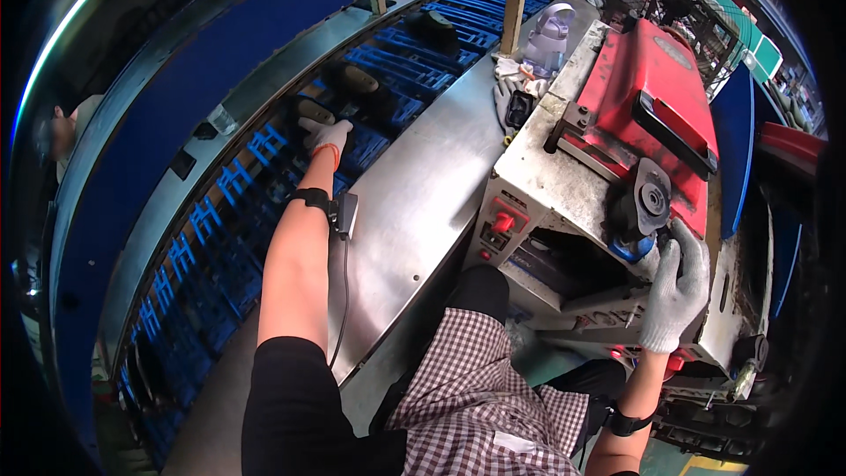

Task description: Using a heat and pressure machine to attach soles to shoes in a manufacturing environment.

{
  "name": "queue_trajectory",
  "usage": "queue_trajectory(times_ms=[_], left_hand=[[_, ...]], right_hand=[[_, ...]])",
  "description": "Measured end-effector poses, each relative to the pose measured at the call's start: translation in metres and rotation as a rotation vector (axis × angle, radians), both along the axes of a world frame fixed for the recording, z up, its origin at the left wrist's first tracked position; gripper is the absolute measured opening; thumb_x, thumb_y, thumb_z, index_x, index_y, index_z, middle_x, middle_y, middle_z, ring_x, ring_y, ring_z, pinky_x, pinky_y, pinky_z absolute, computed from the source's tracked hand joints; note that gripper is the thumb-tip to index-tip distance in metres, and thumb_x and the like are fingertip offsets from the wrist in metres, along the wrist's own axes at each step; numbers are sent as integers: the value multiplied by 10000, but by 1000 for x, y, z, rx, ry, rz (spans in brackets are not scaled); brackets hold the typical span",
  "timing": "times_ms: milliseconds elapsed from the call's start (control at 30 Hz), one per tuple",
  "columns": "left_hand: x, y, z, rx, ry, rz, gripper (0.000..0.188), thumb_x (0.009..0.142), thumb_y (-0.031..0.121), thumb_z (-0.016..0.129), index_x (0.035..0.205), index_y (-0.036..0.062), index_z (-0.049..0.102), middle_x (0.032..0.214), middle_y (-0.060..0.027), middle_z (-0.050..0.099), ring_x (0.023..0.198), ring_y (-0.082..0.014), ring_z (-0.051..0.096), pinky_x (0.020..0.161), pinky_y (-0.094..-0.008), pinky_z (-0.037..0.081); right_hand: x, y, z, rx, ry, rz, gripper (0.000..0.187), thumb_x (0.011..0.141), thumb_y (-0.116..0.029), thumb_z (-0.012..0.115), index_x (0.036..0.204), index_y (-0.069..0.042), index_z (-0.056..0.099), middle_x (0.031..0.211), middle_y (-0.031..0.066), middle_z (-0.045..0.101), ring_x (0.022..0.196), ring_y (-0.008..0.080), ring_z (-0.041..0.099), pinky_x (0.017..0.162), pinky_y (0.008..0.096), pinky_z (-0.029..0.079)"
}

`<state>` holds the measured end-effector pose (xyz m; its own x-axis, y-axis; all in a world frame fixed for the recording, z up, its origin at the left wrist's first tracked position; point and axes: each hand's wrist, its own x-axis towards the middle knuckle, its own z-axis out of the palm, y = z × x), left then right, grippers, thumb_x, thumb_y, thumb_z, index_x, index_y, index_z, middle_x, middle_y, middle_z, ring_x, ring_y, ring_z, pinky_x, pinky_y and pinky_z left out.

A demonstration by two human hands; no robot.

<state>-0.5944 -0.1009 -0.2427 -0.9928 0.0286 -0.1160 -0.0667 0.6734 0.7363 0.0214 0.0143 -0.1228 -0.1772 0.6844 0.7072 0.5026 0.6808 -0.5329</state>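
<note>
Factory floor seen from above, with a person in a checked apron standing at a curved stainless steel worktable [414,203] that is running from near to far through the middle. Beyond its left edge, a conveyor of blue racks [388,79] is carrying dark shoe pieces along a blue curved wall. The left hand [326,135], in a white glove, is reaching out over the conveyor and touching a dark shoe piece [315,111]; whether its fingers are closing on it cannot be told. At right, a worn white machine with a red top [656,97] is standing just beside the table. The right hand [677,286], also gloved, is resting with fingers curled against the machine's near edge, below a round black disc [652,198]. A pale plastic jug [548,35] is sitting at the table's far end.
</note>
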Motion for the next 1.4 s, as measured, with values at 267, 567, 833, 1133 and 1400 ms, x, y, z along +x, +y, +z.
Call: queue_trajectory(times_ms=[267, 567, 833, 1133, 1400], left_hand=[[36, -14, -19, 72, 88, -338, 1325, 844, 541, 794, 1750, 89, -62, 1728, -382, 224, 1621, -482, 266, 1334, -528, 228], [236, -74, -37, -486, 886, -837, 706, 943, 503, 673, 1480, 60, 557, 1497, -248, 517, 1413, -468, 451, 1218, -605, 305], [302, -91, -21, -517, 888, -1168, 897, 833, 561, 804, 1528, 53, 554, 1567, -267, 508, 1491, -496, 419, 1259, -612, 269], [324, -85, -12, -560, 838, -1117, 867, 733, 251, 802, 1522, 18, 527, 1579, -272, 479, 1472, -498, 414, 1246, -599, 296], [332, -71, 8, -493, 681, -1137, 672, 691, 174, 792, 1305, -15, 597, 1367, -238, 546, 1299, -505, 486, 1119, -575, 387]], right_hand=[[5, 0, 4, -23, -60, 11, 291, 1011, 5, 653, 1283, 1, 755, 1115, 147, 764, 1018, 254, 734, 951, 351, 554], [13, 18, 29, -221, -337, 65, 536, 954, -303, 733, 1470, -167, 677, 1056, 233, 768, 981, 394, 764, 875, 479, 593], [21, 29, 11, -180, -346, 32, 502, 980, -401, 703, 1457, -249, 679, 1089, 173, 791, 984, 370, 765, 862, 462, 605], [19, 24, 13, -126, -326, -11, 472, 963, -360, 721, 1417, -234, 708, 957, 164, 790, 900, 341, 775, 834, 459, 611], [29, 26, 32, -293, -394, 144, 617, 890, -162, 791, 1490, -173, 646, 968, 139, 735, 824, 330, 730, 759, 435, 577]])
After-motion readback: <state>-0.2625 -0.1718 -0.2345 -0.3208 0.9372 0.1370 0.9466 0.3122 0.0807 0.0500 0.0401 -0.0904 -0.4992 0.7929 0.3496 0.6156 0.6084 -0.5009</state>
